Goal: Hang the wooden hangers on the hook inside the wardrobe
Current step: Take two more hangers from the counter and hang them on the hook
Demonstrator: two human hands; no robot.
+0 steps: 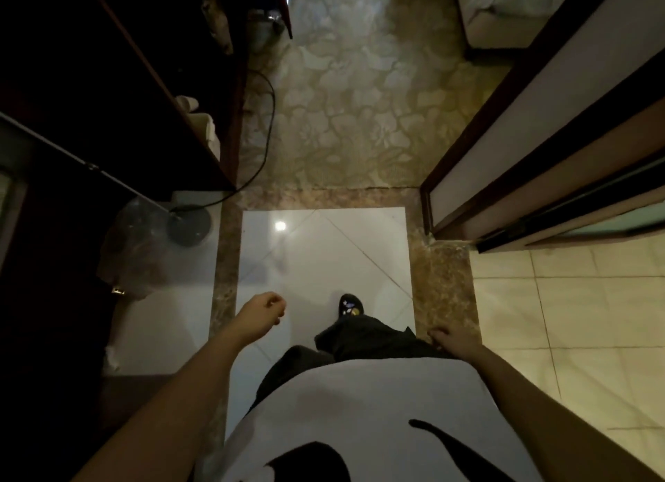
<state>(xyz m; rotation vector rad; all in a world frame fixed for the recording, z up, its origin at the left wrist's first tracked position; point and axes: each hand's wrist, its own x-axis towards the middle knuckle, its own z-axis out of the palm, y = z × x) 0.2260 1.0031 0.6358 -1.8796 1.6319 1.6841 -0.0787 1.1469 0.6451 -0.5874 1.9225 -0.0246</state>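
I look straight down at the floor while standing in a narrow hallway. No wooden hanger shows in this view. A dark wooden wardrobe [118, 85] stands open at the upper left, its inside mostly in shadow, with pale folded cloth [207, 125] on a shelf. My left hand [261, 314] hangs over the white tile with fingers loosely curled and holds nothing. My right hand [451, 343] hangs beside my hip, fingers relaxed, also holding nothing.
A floor lamp's round base [189, 226] and its black cable [268, 121] sit by the wardrobe corner, next to a clear plastic bag [133, 251]. A dark-framed door [521, 150] stands on the right. Patterned carpet [352, 114] lies ahead, a bed corner [503, 10] beyond.
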